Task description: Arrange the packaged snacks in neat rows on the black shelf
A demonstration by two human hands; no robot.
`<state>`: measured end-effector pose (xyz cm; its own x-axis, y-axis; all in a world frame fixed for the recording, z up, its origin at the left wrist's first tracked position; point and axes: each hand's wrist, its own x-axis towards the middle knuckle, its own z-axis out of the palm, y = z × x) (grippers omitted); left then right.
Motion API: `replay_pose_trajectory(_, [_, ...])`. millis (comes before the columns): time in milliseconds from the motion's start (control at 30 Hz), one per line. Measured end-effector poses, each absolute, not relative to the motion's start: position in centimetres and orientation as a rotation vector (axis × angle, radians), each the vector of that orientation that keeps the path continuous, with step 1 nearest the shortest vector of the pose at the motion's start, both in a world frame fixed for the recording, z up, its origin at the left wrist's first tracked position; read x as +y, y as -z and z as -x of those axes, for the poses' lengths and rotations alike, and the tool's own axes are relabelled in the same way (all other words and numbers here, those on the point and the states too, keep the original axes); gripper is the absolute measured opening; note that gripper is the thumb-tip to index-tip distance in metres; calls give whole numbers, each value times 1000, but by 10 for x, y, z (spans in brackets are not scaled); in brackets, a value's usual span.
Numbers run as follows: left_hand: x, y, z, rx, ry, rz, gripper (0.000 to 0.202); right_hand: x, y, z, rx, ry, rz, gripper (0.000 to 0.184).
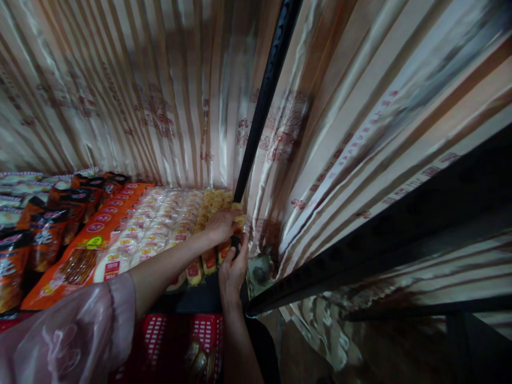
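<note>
My left hand (221, 225) reaches across a shelf and closes its fingers on a yellow snack packet (240, 218) at the right end of a row of yellow packets (214, 202), beside a black upright post (264, 101). My right hand (233, 269) sits just below it, fingers curled against the foot of that post and the shelf's front edge. What it holds, if anything, is hidden. Clear-wrapped pale snack packs (160, 224) lie to the left of my left hand.
Orange boxes (92, 234) and dark red-orange bags (44, 234) fill the shelf's left side. A striped satin curtain (160, 96) hangs behind and to the right. A red plastic basket (180, 341) with a few packets sits below. A dark shelf rail (380, 240) runs at right.
</note>
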<state>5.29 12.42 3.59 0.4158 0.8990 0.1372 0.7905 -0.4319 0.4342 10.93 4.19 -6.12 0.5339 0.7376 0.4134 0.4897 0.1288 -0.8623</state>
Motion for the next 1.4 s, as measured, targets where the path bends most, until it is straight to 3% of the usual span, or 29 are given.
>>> replay_pose_trajectory(367, [130, -33, -59, 1509, -283, -2469, 35, 51, 70, -112, -1147, -251, 1545, 54])
replay_pose_trajectory(1400, [132, -37, -65, 1521, -350, -2598, 25, 54, 59, -115, -1249, -261, 1574, 52])
